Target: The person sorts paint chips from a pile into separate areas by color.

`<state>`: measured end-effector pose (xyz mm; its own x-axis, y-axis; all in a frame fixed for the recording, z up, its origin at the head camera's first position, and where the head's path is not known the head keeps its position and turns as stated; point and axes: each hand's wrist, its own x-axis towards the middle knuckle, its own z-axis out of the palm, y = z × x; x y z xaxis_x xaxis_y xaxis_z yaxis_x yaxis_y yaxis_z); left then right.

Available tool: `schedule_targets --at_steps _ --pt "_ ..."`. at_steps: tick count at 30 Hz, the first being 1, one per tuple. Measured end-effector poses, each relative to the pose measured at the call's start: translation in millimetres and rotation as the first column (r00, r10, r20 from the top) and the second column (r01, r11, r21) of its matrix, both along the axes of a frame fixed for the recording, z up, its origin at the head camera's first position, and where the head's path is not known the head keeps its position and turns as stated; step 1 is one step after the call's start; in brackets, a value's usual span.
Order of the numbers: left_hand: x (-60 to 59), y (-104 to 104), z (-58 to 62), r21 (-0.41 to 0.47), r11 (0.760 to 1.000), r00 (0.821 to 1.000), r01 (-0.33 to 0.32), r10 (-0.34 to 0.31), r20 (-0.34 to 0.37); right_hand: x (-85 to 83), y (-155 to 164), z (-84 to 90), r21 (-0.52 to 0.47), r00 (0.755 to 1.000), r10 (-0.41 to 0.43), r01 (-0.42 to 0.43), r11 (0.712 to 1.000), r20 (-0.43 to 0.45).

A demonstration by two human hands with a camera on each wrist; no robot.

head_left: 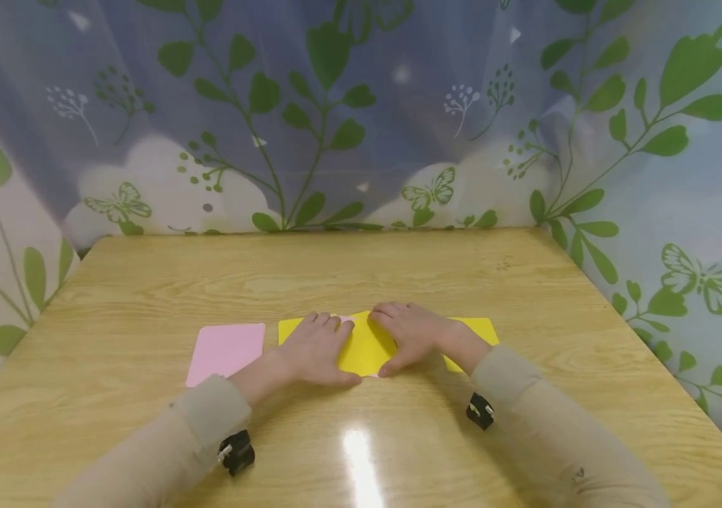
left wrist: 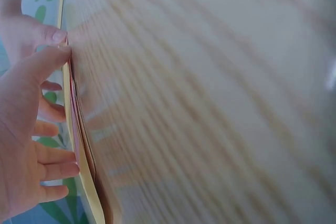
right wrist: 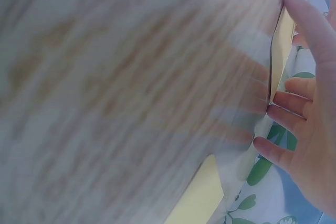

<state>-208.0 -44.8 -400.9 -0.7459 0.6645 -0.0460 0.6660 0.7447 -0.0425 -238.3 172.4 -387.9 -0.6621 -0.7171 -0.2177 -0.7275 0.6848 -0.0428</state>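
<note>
Yellow paper [head_left: 367, 349] lies flat on the wooden table [head_left: 145, 282] near its front middle, and we have both palms on it — our left hand [head_left: 316, 349] at about nine o'clock of the sheet, our right hand [head_left: 414, 335] at three. A pink sheet [head_left: 226, 351] sits just beside it at nine o'clock, and another yellow sheet [head_left: 478, 328] shows under our right wrist. The risk, as we judge it, is the paper sliding on the glossy wood if one hand presses harder than the other — a fold would then land crooked. Our fingers [head_left: 335, 323] lie nearly straight and close together, pressing the sheet down and pinching nothing; the right thumb touches its near edge.
</note>
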Motion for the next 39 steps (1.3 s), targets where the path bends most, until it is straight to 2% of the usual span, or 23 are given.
schedule_targets --at_steps 5,13,23,32,39 --pt "-0.5 2.1 1.1 0.012 1.000 1.000 0.005 -0.005 -0.026 -0.4 -1.6 0.4 -0.006 1.000 0.005 -0.005 1.000 -0.013" --pt "0.9 2.9 -1.7 0.030 1.000 1.000 0.004 -0.004 0.013 1.5 -3.4 -6.0 -0.027 1.000 0.026 -0.026 0.999 -0.014" --pt "-2.6 4.1 -4.7 0.023 0.999 0.997 0.043 -0.041 -0.062 -0.6 -3.7 -5.7 -0.033 0.998 0.042 -0.043 0.999 -0.040" --pt "-1.4 4.8 -3.3 0.035 0.998 0.998 0.045 -0.044 -0.042 0.2 -6.0 -2.6 -0.049 0.999 0.038 -0.038 0.998 -0.006" --pt "-1.4 5.0 -2.5 0.043 0.998 0.997 0.052 -0.050 -0.054 1.0 -7.2 2.2 -0.054 0.998 0.045 -0.043 0.998 0.035"
